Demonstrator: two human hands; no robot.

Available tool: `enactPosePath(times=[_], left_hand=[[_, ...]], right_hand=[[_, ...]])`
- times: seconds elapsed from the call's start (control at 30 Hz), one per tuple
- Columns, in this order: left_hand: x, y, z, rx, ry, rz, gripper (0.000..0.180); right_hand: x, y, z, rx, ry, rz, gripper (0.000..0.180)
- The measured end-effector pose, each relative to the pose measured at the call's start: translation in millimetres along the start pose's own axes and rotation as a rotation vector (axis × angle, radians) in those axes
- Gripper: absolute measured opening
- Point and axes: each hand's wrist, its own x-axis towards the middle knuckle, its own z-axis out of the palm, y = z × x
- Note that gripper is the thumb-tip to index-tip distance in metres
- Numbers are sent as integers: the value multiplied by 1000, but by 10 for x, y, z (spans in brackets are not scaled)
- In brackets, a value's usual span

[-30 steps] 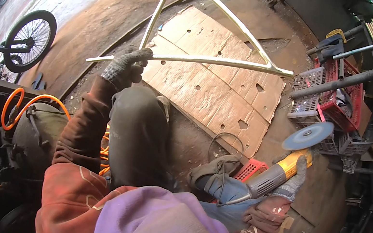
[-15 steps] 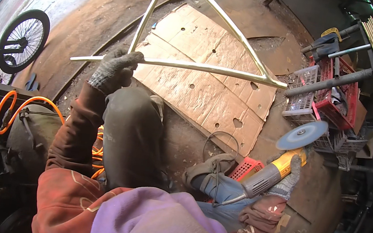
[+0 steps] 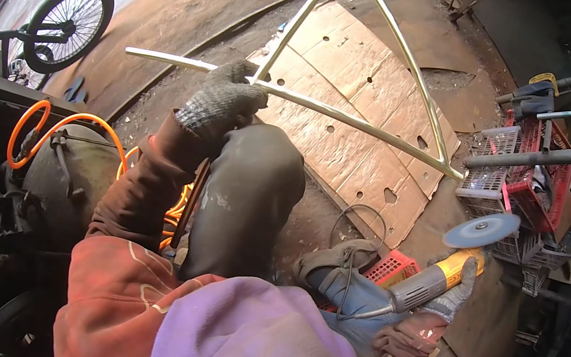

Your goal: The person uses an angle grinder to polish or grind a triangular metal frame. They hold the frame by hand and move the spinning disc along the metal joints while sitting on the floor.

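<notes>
The gloved left hand reaches forward over the knee, grip closed around the metal frame above the cardboard. The right hand clasps the angle grinder low beside the shoe.

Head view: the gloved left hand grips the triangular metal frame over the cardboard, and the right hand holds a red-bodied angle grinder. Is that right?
Not quite. The angle grinder in the right hand has a yellow body, not red, as the head view shows. The rest holds: the gloved left hand grips the triangular metal frame over the cardboard.
</notes>
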Motion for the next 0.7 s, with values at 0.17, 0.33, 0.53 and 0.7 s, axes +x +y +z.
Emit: enactPosePath(times=[0.17, 0.33, 0.53, 0.7], left_hand=[[45, -165, -72, -25, -38, -5, 41], [48, -129, -51, -41, -27, 14, 41], [-13, -190, -27, 21, 102, 116, 42], [2, -238, -95, 55, 155, 162, 43]], right_hand=[[4, 6, 41, -11, 25, 32, 48], [144, 62, -170, 19, 17, -24, 50], [108, 58, -209, 1, 13, -38, 51], [115, 108, -245, 33, -85, -42, 50]])
